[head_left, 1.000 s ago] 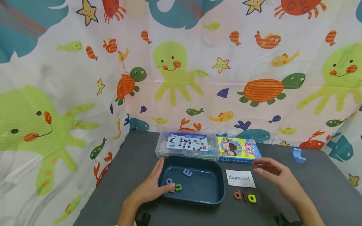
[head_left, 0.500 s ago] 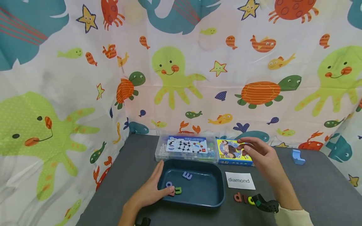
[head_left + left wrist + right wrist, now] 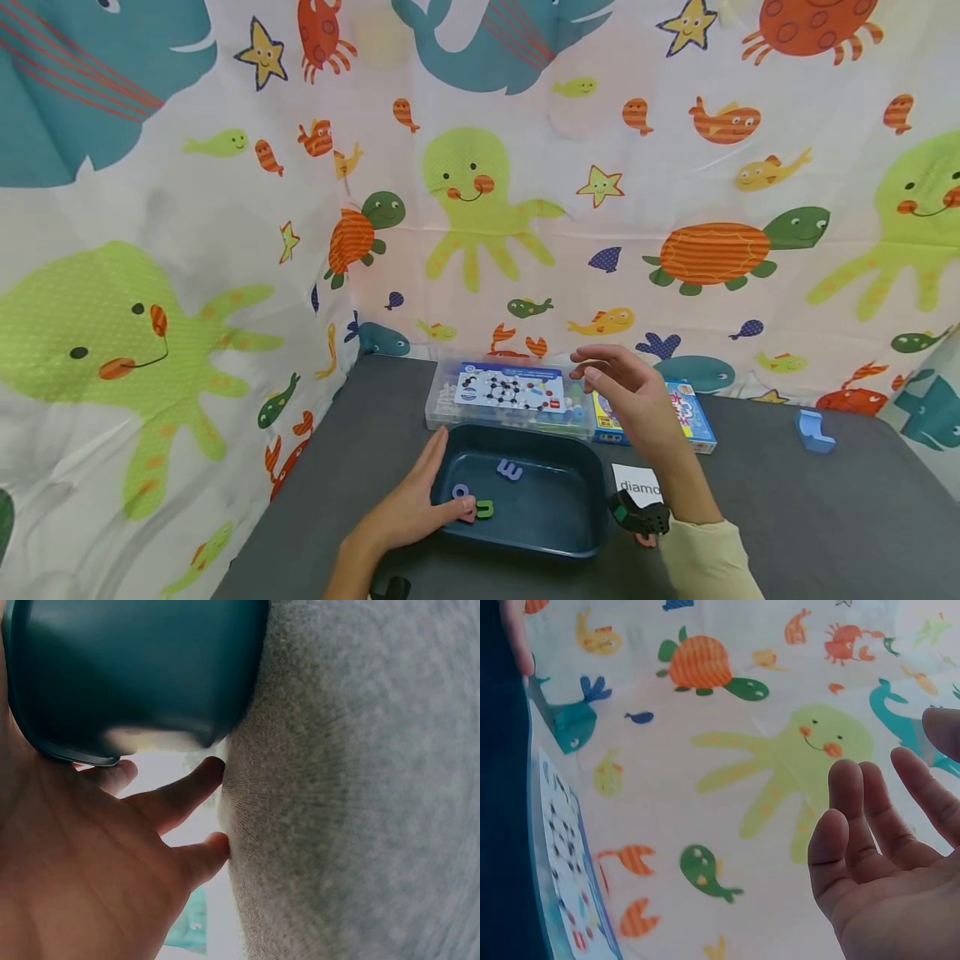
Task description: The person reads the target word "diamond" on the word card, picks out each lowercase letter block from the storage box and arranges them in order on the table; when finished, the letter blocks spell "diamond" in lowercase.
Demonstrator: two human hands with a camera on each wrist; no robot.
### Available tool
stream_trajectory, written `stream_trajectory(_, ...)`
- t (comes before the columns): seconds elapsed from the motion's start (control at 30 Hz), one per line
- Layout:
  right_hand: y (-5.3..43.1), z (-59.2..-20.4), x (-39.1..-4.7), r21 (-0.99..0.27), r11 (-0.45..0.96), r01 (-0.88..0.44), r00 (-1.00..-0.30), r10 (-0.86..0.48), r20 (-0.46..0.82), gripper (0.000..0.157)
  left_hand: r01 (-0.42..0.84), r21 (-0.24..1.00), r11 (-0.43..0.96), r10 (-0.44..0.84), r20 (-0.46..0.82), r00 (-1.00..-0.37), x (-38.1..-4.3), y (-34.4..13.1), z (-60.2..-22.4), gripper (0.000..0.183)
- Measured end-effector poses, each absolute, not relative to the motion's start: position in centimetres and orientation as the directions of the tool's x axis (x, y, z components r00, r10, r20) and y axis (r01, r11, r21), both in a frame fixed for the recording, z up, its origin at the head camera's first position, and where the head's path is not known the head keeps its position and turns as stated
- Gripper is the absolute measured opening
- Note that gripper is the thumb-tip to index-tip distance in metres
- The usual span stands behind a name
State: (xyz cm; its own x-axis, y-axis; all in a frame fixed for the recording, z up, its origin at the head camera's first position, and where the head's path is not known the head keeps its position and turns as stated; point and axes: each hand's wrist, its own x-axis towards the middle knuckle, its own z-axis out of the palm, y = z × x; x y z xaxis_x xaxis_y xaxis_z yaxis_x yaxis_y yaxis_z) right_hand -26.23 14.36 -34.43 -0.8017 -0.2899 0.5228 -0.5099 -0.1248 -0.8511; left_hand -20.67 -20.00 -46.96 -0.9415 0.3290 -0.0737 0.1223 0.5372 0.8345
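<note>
A left hand (image 3: pixel 408 504) held a dark blue tray (image 3: pixel 547 510) while a right hand (image 3: pixel 633 398) was up in the air.

The tray sat on the grey table (image 3: pixel 795 517), just in front of a clear box (image 3: pixel 510 389). The left thumb was over the tray's rim and the other fingers were outside, so the side was pinched between them. Inside lay a bumpy purple letter (image 3: pixel 510 470) near the back — and a round purple letter (image 3: pixel 460 490), a green letter (image 3: pixel 486 509) and a reddish letter (image 3: pixel 468 517) by the thumb. The right fingers were softly bent, apart from the thumb — and the right arm hid part of a white card (image 3: pixel 633 480).
</note>
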Motion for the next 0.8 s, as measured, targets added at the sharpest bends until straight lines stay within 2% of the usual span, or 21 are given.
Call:
stream_trajectory(0.4,10.5,-39.1,-27.4,-0.920,-0.025,-0.390,-0.871,-0.314,0.378,0.031,0.130,0.848,0.514,0.349,-0.068,-0.935,-20.6,-20.0,-47.1,0.108)
stream_trajectory(0.6,9.5,-40.9,-27.6,-0.933,0.003,-0.360,-0.868,-0.369,0.333,0.035,0.118,0.845,0.522,0.340,-0.079,-0.937,-20.8,-19.9,-47.2,0.109)
stream_trajectory(0.8,9.0,-42.3,-28.2,-0.952,0.055,-0.301,-0.868,-0.430,0.249,0.030,0.113,0.842,0.528,0.332,-0.082,-0.940,-20.8,-20.1,-46.9,0.110)
